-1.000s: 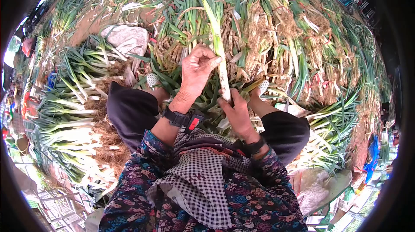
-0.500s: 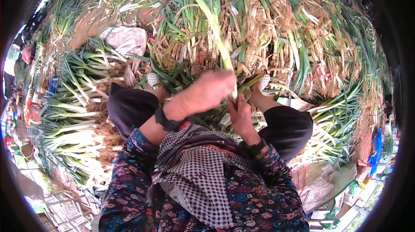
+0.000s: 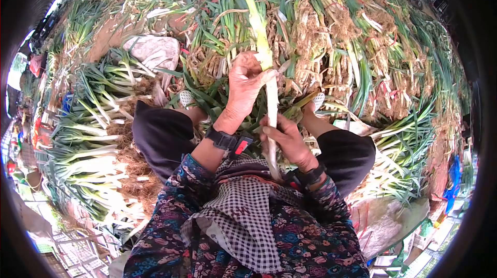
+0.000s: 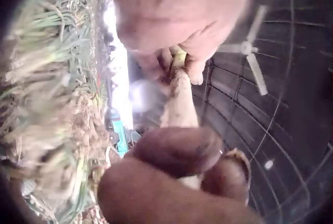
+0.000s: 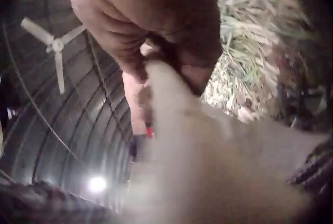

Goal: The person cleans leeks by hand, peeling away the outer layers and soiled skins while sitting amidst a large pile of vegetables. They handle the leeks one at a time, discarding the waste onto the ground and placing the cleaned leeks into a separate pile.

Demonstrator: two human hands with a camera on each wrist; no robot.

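Observation:
A long green onion (image 3: 271,99) stands in front of my body, its leafy end pointing away and its white root end reaching down to my lap. My left hand (image 3: 246,84) pinches it between thumb and fingers, where green turns to white. Lower on the white shaft, my right hand (image 3: 287,138) grips with curled fingers. In the left wrist view, the left hand (image 4: 182,21) is above and the right hand (image 4: 171,172) below, with pale shaft between them. The right wrist view shows the right hand (image 5: 151,21) and the blurred white end of the onion (image 5: 187,151).
Trimmed-looking onions (image 3: 88,154) with brown roots lie piled on the left, and more (image 3: 398,148) on the right. Bundles with dry roots (image 3: 310,34) stand ahead. A whitish sack (image 3: 155,52) lies at the upper left. My bent knees (image 3: 163,133) flank the hands.
My left hand swept down to the right hand, then returned up the stalk. The onion has shifted towards my lap, and the right hand now grips farther up its shaft.

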